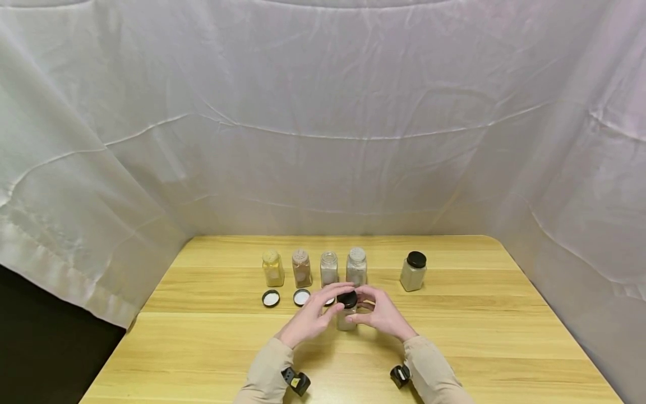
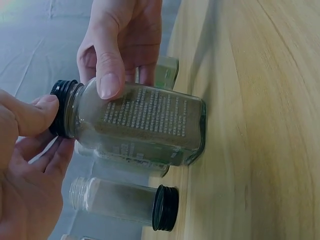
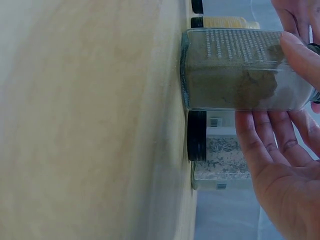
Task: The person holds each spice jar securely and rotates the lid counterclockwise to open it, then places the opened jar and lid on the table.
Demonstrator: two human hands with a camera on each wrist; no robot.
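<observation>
A square glass spice jar (image 1: pixel 346 323) of grey-brown powder stands upright on the table between both hands. My left hand (image 1: pixel 314 315) pinches its black screw lid (image 2: pixel 62 109) between thumb and fingers. Around the jar's body, my right hand (image 1: pixel 379 312) holds it with the thumb on the printed face (image 2: pixel 145 112) and fingers at the opposite side. In the left wrist view, the threaded glass neck shows just below the lid. Level powder does not fill the jar; its upper part looks hazy.
Behind stand uncapped jars: a yellow one (image 1: pixel 273 271), a brown one (image 1: pixel 301 271), a white one (image 1: pixel 329 271) and a speckled grey one (image 1: pixel 356 270). Black lids (image 1: pixel 271 298) lie before them, some partly hidden by my left hand. A black-capped jar (image 1: pixel 413 275) stands right.
</observation>
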